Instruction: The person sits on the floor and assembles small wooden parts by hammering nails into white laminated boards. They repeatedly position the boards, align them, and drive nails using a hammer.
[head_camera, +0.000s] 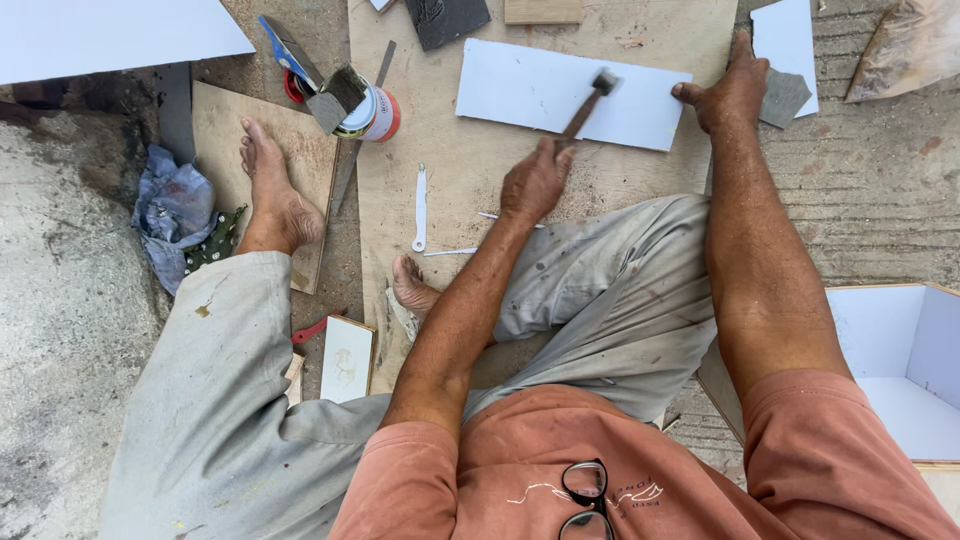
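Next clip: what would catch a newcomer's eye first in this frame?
First, the hammer raised in the left hand, its head over the white panel lying on a plywood sheet at top centre. The right hand presses down the panel's right end. At upper left, a tin with a brush across it stands near the person's bare foot.

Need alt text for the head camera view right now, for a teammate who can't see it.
A person seated on the ground holds a hammer in the left hand above a white panel, while the right hand presses on the panel's right end. A red-banded can stands to the left, on a plywood sheet.
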